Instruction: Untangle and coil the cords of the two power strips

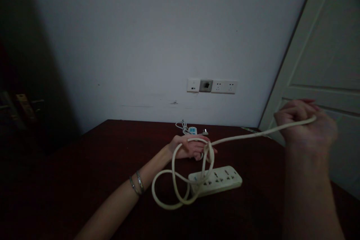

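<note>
Right hand (306, 130) first: it clenches the cord (253, 135) above the table's right side, close before the door (323, 37). From my fist the cord runs nearly straight to my left hand (187, 150), which grasps its loops. Those hang over the left end of the strip (222, 180), flat on the table (98, 165). Leftward, the tabletop stretches wide; its back edge meets the wall (140, 45).

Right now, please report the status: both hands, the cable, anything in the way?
Right hand closed on white cable. Left hand at the cable loops, grip unclear. In the way: loops across left end of power strip.
</note>
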Available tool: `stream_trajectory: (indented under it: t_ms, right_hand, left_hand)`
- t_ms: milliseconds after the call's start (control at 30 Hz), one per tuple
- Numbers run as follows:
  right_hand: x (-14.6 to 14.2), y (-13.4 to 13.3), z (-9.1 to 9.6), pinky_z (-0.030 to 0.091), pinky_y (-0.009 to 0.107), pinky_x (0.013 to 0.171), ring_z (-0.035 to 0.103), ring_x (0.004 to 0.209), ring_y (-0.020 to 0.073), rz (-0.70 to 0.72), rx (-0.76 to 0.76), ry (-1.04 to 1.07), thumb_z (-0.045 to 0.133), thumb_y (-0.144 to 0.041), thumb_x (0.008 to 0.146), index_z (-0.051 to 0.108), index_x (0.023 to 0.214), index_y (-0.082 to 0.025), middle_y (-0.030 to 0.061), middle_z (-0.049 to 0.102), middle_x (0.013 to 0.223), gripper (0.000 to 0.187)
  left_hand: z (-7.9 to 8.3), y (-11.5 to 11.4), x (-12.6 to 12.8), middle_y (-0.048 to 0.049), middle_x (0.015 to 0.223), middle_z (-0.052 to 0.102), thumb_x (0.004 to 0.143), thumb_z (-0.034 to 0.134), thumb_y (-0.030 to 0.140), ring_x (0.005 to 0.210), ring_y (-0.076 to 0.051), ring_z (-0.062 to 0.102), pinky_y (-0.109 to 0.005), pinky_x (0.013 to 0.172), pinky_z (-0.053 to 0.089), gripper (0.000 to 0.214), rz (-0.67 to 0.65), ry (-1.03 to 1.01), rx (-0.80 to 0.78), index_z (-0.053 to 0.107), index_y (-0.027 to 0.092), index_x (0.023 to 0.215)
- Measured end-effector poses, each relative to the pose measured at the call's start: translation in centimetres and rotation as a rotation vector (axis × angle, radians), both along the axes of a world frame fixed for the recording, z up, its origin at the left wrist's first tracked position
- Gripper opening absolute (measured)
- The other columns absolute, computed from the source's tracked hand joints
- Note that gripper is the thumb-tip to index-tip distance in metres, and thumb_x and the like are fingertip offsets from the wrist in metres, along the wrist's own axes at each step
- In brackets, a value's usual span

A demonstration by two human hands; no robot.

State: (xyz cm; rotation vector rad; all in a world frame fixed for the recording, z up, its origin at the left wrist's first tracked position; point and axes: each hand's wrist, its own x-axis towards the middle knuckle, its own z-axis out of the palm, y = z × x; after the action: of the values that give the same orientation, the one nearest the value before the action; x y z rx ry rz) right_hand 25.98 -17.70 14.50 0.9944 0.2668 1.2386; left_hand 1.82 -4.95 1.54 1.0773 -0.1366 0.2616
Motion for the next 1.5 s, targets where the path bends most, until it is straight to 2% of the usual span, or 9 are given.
stream_trajectory:
  t_ms: [133, 300, 467, 567, 733, 867, 1000, 1300, 1500]
  right_hand:
    - [2.6, 0.7, -0.5, 0.001, 0.011, 0.027, 0.009, 0.029, 0.0023, -0.27, -0.311, -0.258, 0.04, -0.005, 0.077, 0.044, 0.063, -0.023, -0.0111, 0.015, 0.042, 0.023]
    - [4.8, 2.0, -2.1, 0.008, 0.014, 0.028, 0.009, 0.028, 0.0032, -0.513, -0.647, -0.506, 0.017, -0.018, 0.088, 0.031, 0.058, -0.024, -0.0105, 0.011, 0.042, 0.033]
    - [5.1, 3.1, -2.3, 0.03, 0.012, 0.033, 0.035, 0.033, 0.0025, -0.63, -0.901, -0.794, 0.017, -0.016, 0.088, 0.04, 0.06, -0.019, -0.0055, 0.033, 0.044, 0.036]
    - [3.9, 3.7, -2.0, 0.019, 0.011, 0.031, 0.031, 0.033, 0.0003, -0.71, -0.893, -1.156, 0.029, -0.01, 0.084, 0.042, 0.06, -0.017, -0.0053, 0.038, 0.048, 0.028]
    - [0.1, 5.0, -2.4, 0.018, 0.019, 0.033, 0.028, 0.033, 0.0038, -1.205, -0.956, -1.831, 0.058, -0.028, 0.076, 0.06, 0.077, -0.015, -0.0044, 0.046, 0.046, 0.013]
    - [-3.7, 6.5, -3.4, 0.033, 0.022, 0.043, 0.043, 0.045, 0.0081, -1.419, -0.873, -2.299, 0.063, -0.042, 0.073, 0.066, 0.07, -0.012, 0.0007, 0.054, 0.053, 0.03]
    - [-7.2, 8.3, -5.0, 0.045, 0.03, 0.067, 0.058, 0.072, 0.0166, -1.515, -0.574, -2.451, 0.063, -0.041, 0.074, 0.068, 0.095, -0.014, 0.0073, 0.066, 0.084, 0.035]
    - [-11.2, 10.8, -8.7, 0.044, 0.037, 0.086, 0.058, 0.091, 0.0192, -1.166, -0.296, -2.412, 0.058, -0.04, 0.078, 0.056, 0.113, -0.015, 0.0076, 0.063, 0.102, 0.043]
    - [-10.3, 9.5, -7.6, 0.041, 0.034, 0.085, 0.053, 0.089, 0.0178, -1.489, -0.069, -2.576, 0.055, -0.03, 0.082, 0.06, 0.088, -0.018, 0.0061, 0.053, 0.097, 0.015]
  left_hand:
    - [0.0, -0.5, -0.1, -0.0199, 0.11, 0.061, 0.045, 0.047, 0.007, 0.101, -0.03, 0.057, -0.035, 0.075, 0.04, 0.07, -0.1, 0.053, 0.058, 0.053, 0.007, 0.115]
    - [0.2, -1.0, 0.3, -0.0159, 0.106, 0.063, 0.045, 0.046, 0.01, 0.095, -0.033, 0.061, -0.049, 0.084, 0.039, 0.067, -0.108, 0.063, -0.023, 0.056, 0.01, 0.111]
    - [1.9, -0.9, 0.3, -0.0165, 0.091, 0.065, 0.061, 0.049, 0.018, 0.082, -0.031, 0.065, -0.045, 0.076, 0.046, 0.038, 0.122, 0.101, -0.127, 0.057, 0.009, 0.098]
    - [2.7, -0.3, -0.1, -0.0139, 0.084, 0.066, 0.064, 0.051, 0.02, 0.075, -0.028, 0.066, -0.04, 0.069, 0.049, 0.032, 0.308, 0.159, -0.166, 0.056, 0.009, 0.093]
    - [3.9, 0.0, -1.0, -0.0068, 0.072, 0.063, 0.071, 0.052, 0.021, 0.066, -0.024, 0.066, -0.034, 0.061, 0.051, 0.024, 0.626, 0.207, -0.122, 0.058, 0.01, 0.091]
    - [4.7, -0.1, -1.5, -0.0044, 0.067, 0.061, 0.072, 0.052, 0.014, 0.066, -0.021, 0.066, -0.031, 0.062, 0.052, 0.017, 0.835, 0.189, -0.082, 0.059, 0.01, 0.087]
    - [5.0, 0.0, -2.2, -0.0068, 0.075, 0.064, 0.069, 0.055, 0.01, 0.068, -0.02, 0.067, -0.031, 0.067, 0.053, 0.017, 0.915, 0.148, -0.038, 0.06, 0.008, 0.086]
    - [5.5, -1.0, -2.8, -0.0058, 0.066, 0.063, 0.057, 0.059, 0.004, 0.06, -0.014, 0.06, -0.03, 0.066, 0.051, 0.018, 0.781, 0.173, 0.167, 0.063, 0.007, 0.074]
    - [4.4, -0.4, -2.5, -0.009, 0.066, 0.065, 0.054, 0.059, 0.004, 0.059, -0.015, 0.061, -0.028, 0.062, 0.049, 0.02, 0.633, 0.208, 0.155, 0.062, 0.006, 0.074]
